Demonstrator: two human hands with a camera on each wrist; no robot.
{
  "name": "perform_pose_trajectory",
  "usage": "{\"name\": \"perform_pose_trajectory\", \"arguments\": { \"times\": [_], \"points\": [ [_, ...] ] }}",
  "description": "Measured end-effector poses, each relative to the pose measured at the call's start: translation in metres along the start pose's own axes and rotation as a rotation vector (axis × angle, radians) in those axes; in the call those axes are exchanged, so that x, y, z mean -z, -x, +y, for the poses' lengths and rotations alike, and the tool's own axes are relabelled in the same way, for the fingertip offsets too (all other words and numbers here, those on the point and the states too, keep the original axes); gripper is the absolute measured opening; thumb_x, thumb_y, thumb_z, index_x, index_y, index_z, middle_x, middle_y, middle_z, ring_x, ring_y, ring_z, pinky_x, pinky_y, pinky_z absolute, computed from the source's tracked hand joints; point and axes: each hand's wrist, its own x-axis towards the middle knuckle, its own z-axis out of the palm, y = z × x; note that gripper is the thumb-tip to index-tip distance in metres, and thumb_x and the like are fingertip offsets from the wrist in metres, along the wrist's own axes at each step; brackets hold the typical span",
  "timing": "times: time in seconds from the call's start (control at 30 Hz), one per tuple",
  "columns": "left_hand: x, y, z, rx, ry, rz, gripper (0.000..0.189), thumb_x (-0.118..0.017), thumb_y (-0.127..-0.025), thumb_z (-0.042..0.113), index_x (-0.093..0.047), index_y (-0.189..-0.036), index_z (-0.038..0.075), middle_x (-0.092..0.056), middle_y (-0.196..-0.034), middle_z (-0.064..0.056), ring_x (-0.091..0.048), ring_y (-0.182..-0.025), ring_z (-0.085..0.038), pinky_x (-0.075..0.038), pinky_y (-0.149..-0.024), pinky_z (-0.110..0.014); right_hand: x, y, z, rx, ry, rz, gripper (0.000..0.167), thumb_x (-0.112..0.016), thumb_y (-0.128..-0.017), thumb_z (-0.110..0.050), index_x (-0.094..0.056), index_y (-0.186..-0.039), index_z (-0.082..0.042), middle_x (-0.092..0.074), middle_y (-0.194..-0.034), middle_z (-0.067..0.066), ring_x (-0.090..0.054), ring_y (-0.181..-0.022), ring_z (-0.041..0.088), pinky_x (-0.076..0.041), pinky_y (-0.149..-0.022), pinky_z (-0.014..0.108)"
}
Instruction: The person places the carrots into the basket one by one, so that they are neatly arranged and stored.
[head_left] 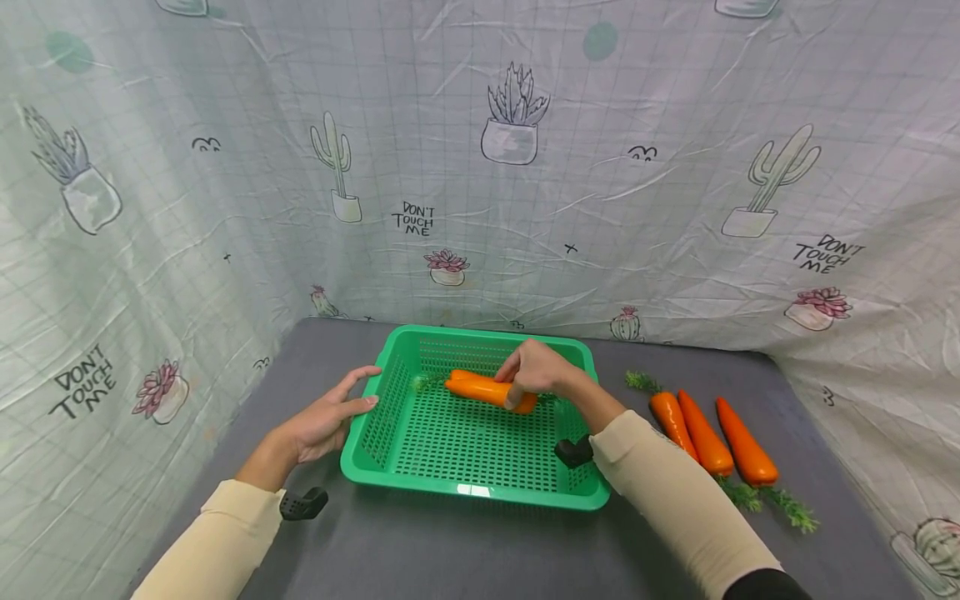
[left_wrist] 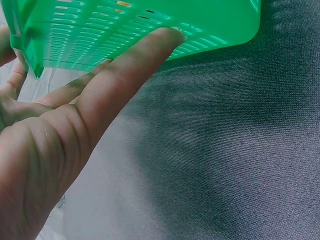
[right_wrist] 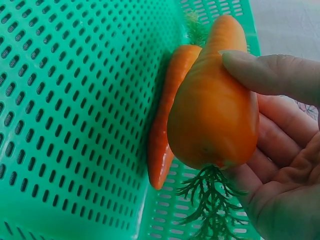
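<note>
My right hand (head_left: 542, 367) is inside the green plastic basket (head_left: 480, 488), gripping an orange carrot (right_wrist: 212, 115) between thumb and fingers. Green leafy sprigs hang from the carrot's thick end, which faces the right wrist camera. Close beside it, a second carrot (right_wrist: 172, 95) lies in the basket, partly hidden behind the held one. At the basket's left side is my left hand (head_left: 318, 423), with thumb and index finger at the rim. Extended fingers (left_wrist: 120, 80) of that hand lie along the outside of the perforated wall in the left wrist view.
Right of the basket, three carrots lie on the grey table (head_left: 465, 550): a left one (head_left: 672, 421), a middle one (head_left: 705, 437) and a right one (head_left: 746, 442). My right forearm passes just in front of them. A patterned curtain (head_left: 480, 192) surrounds the table's back and sides.
</note>
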Motion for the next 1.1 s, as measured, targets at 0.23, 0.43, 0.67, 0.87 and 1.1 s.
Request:
{"name": "perform_pose_trajectory", "arguments": {
  "times": [0.23, 0.43, 0.67, 0.87, 1.1],
  "points": [
    [0.000, -0.001, 0.001, -0.003, 0.004, -0.003, 0.067, -0.053, -0.111, 0.032, -0.009, -0.161, 0.034, -0.052, -0.145, -0.021, -0.069, -0.120, -0.029, -0.060, -0.094, -0.056, -0.003, -0.006, 0.003, -0.002, 0.015, 0.008, 0.045, -0.089, -0.066, 0.006, -0.082, -0.109, -0.005, -0.080, -0.110, 0.013, -0.073, -0.092, 0.021, -0.063, -0.081, 0.037],
    [0.000, -0.001, 0.001, 0.006, 0.000, 0.007, 0.066, -0.052, -0.111, 0.031, -0.009, -0.161, 0.034, -0.052, -0.145, -0.022, -0.069, -0.120, -0.030, -0.060, -0.094, -0.057, -0.004, -0.009, 0.008, -0.002, -0.006, 0.014, 0.044, -0.089, -0.066, 0.007, -0.082, -0.108, -0.004, -0.079, -0.112, 0.014, -0.073, -0.093, 0.023, -0.063, -0.081, 0.038],
    [-0.001, -0.002, 0.001, 0.015, 0.008, 0.016, 0.064, -0.053, -0.111, 0.031, -0.011, -0.159, 0.036, -0.053, -0.146, -0.022, -0.069, -0.121, -0.031, -0.060, -0.095, -0.057, -0.006, -0.011, 0.010, 0.005, -0.013, 0.013, 0.043, -0.088, -0.066, 0.008, -0.081, -0.107, -0.002, -0.079, -0.113, 0.015, -0.072, -0.092, 0.023, -0.063, -0.081, 0.038],
    [0.000, 0.000, 0.000, -0.001, -0.010, 0.001, 0.067, -0.053, -0.111, 0.033, -0.009, -0.161, 0.033, -0.048, -0.149, -0.025, -0.068, -0.122, -0.031, -0.059, -0.095, -0.057, -0.008, -0.012, 0.010, -0.001, 0.021, 0.015, 0.042, -0.089, -0.068, 0.008, -0.081, -0.108, -0.003, -0.079, -0.108, 0.014, -0.073, -0.090, 0.023, -0.064, -0.078, 0.037],
    [-0.001, 0.000, 0.000, -0.002, -0.005, -0.002, 0.068, -0.054, -0.111, 0.033, -0.009, -0.161, 0.033, -0.047, -0.151, -0.026, -0.068, -0.122, -0.030, -0.059, -0.095, -0.057, -0.009, -0.015, 0.013, 0.018, 0.029, 0.002, 0.043, -0.089, -0.068, 0.006, -0.081, -0.109, -0.003, -0.079, -0.110, 0.014, -0.073, -0.092, 0.022, -0.064, -0.079, 0.037]
  ]
}}
